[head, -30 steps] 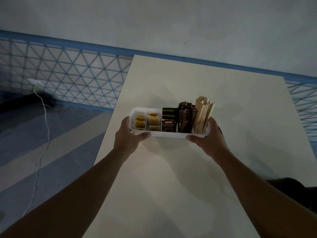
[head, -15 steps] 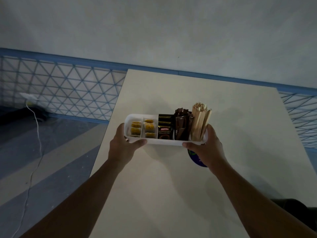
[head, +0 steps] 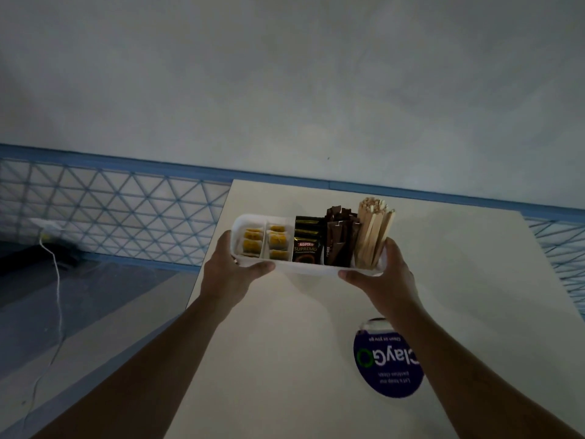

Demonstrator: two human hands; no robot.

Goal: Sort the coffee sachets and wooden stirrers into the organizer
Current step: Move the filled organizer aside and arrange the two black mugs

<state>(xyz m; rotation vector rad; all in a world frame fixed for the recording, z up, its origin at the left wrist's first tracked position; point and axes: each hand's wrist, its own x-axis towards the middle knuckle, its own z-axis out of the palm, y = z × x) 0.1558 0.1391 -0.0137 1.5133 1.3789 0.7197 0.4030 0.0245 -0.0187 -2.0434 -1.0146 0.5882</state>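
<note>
White rounded plastic organizer of sachets and flat wooden stirrers, clasped by left hand, right hand.

The organizer is white. In it are yellow sachets, black sachets with gold bands and red-and-white lettering, dark brown sachets and pale tan wooden stirrers. The desk is cream. Its round sticker is deep blue with white lettering (plus a green ring). The wall is pale grey above a blue stripe and a lattice of blue triangles on white. The floor is grey with paler bands, and the cable is white.
</note>
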